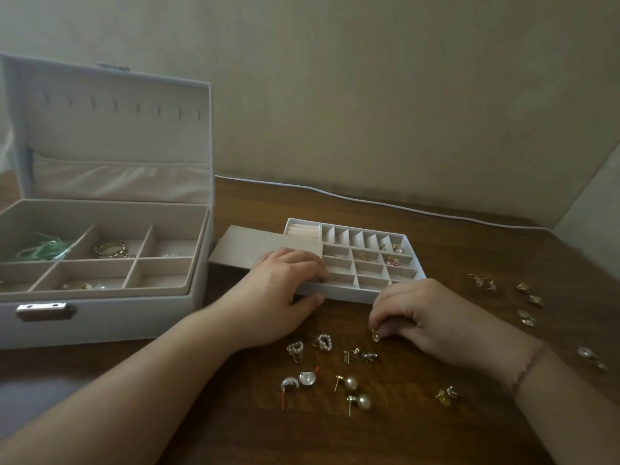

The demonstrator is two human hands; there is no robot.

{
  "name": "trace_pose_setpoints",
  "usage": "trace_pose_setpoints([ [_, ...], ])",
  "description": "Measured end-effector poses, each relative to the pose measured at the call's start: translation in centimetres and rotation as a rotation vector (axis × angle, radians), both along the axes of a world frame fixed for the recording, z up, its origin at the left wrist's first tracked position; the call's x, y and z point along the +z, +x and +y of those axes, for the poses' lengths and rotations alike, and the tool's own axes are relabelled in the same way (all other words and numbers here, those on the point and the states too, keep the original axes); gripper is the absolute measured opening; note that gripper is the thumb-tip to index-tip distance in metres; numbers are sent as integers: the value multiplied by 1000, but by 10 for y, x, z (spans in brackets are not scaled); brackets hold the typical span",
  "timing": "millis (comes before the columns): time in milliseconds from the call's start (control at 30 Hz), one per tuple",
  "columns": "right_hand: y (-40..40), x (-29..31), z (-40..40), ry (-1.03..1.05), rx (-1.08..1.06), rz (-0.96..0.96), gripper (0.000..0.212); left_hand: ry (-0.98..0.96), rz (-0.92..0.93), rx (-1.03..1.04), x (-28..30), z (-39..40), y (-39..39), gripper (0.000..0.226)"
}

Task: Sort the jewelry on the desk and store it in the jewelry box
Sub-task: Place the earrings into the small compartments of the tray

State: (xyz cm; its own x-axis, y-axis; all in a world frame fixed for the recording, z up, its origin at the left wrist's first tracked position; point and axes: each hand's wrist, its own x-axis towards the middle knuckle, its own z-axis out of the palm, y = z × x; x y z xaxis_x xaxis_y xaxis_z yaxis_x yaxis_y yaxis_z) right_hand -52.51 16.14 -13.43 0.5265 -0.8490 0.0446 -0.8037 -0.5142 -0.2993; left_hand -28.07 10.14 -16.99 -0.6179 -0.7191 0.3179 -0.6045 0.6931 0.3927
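The pale grey jewelry box [100, 297] stands open at the left of the table [469, 250], its lid upright, its beige compartments holding a green bead strand [43, 248], a gold chain piece [110, 249] and a few pearly bits in the front middle section. Just beside it to the right lies the removable divided tray [369, 263], resting flat, with small earrings in several of its far-right cells, one of them pink [394, 261]. In front of the tray, loose on the wood, lie two pearl heart earrings [310, 345], a cluster of gold pieces [360, 355], two pearl drop studs [352, 391], two pearly half-moon earrings with red posts [298, 380], and further gold earrings [526, 297] scattered to the right.
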Motion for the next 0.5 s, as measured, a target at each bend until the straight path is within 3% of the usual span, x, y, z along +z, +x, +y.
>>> trace_pose_setpoints([
  [167,-8,7,4,42,-81,-147,25,13,1,-4,1,0,0,32],
  [367,-20,23,-32,-124,-318,-461,20,22,17,-2,0,0,0,30],
  [500,-25,24,-87,-252,-318,-161,14,19,23,-3,0,0,0,30],
])
